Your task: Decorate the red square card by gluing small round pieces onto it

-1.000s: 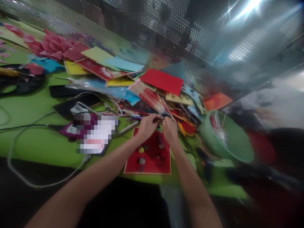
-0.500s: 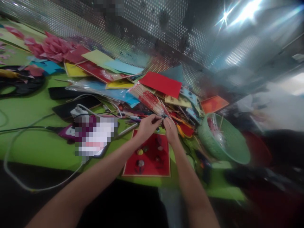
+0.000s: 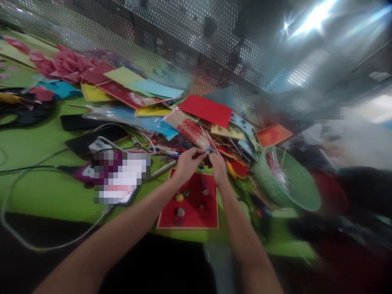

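My left hand (image 3: pixel 189 164) and my right hand (image 3: pixel 217 165) meet above the far edge of a red square board (image 3: pixel 191 216). Both are closed, fingertips pinched together around something small that I cannot make out. On the board sit several small pieces, among them a yellow one (image 3: pixel 179 197) and a whitish one (image 3: pixel 181 212); their kind is too blurred to tell. Just beyond my fingertips lies a bundle of thin sticks with red wrapping (image 3: pixel 188 127). A red paper sheet (image 3: pixel 205 109) rests over the far end of that bundle.
Left of the board lies a phone (image 3: pixel 125 179) with a lit, blurred screen and a white cable (image 3: pixel 18 239). A green basket (image 3: pixel 288 179) stands at the right. Coloured papers and pink paper petals (image 3: pixel 72 63) line the back, before a perforated metal panel (image 3: pixel 183 45).
The view has shifted very slightly. My hands stay pinched together in the same place, with only small finger movement.
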